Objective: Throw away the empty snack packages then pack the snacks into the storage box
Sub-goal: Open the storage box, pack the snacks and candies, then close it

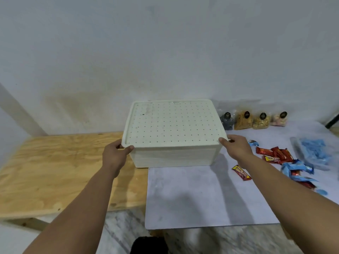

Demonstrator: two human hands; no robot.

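Two hands hold the near corners of the white storage box [172, 132], which stands closed under its dotted lid [174, 123], partly on a plywood board [55, 171] and partly on a pale marbled mat [192, 195]. Left hand [114, 155] pinches the lid's near-left corner, thumb on top and fingers curled under the rim. Right hand [238, 146] grips the near-right corner the same way. Right of the box lie red snack bars [273, 153] and blue snack packets [297, 169]; one red-and-yellow bar [241, 172] lies apart, nearer the box. Four clear snack bags [254, 119] stand against the wall. A blue-filled clear bag [313, 151] lies far right.
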